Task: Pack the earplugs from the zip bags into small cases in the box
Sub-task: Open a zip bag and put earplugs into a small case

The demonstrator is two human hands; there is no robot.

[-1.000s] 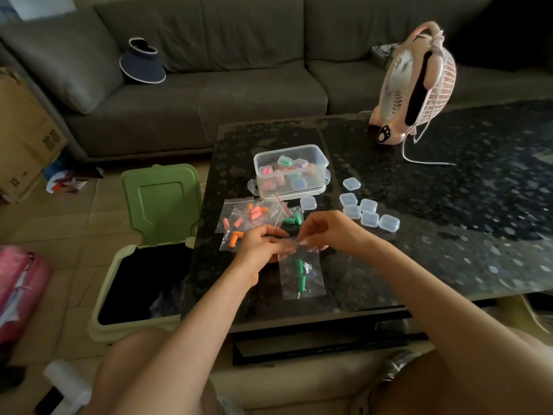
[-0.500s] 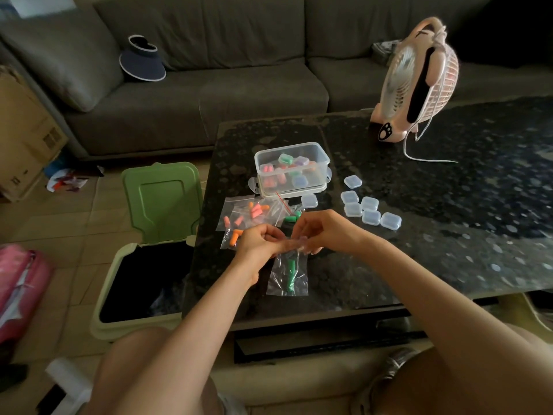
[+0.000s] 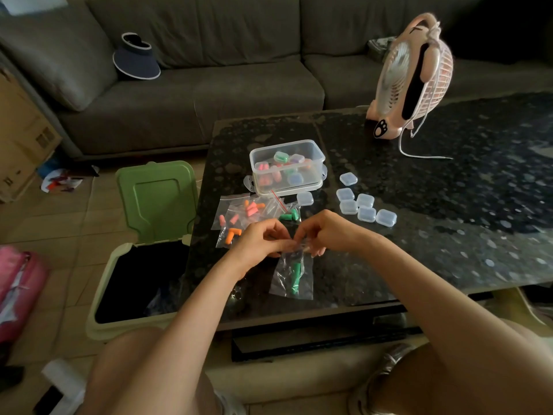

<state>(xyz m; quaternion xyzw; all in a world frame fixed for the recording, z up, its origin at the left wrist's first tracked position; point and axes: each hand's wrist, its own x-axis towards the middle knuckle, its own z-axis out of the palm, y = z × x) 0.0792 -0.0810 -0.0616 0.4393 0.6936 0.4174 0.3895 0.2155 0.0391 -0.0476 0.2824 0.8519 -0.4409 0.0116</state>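
A clear zip bag (image 3: 284, 281) is pinched at its top edge between the curled fingertips of the left hand (image 3: 260, 241) and the right hand (image 3: 326, 232), which are brought close together above the near part of the dark table (image 3: 449, 229). The bag is hung from the fingers, and green earplugs (image 3: 296, 277) are seen inside it. Whether its seal is parted cannot be told.

Just beyond the hands, more zip bags (image 3: 236, 215) with pink and orange earplugs are laid flat on the table. Farther back, the clear box (image 3: 287, 144) is set, and filled cases in several colours are seen inside it. Empty small cases (image 3: 357, 205) are gathered to the right of the box.

A pink fan (image 3: 416, 76) is stood at the far side. An open bin (image 3: 143, 271) is placed left of the table.
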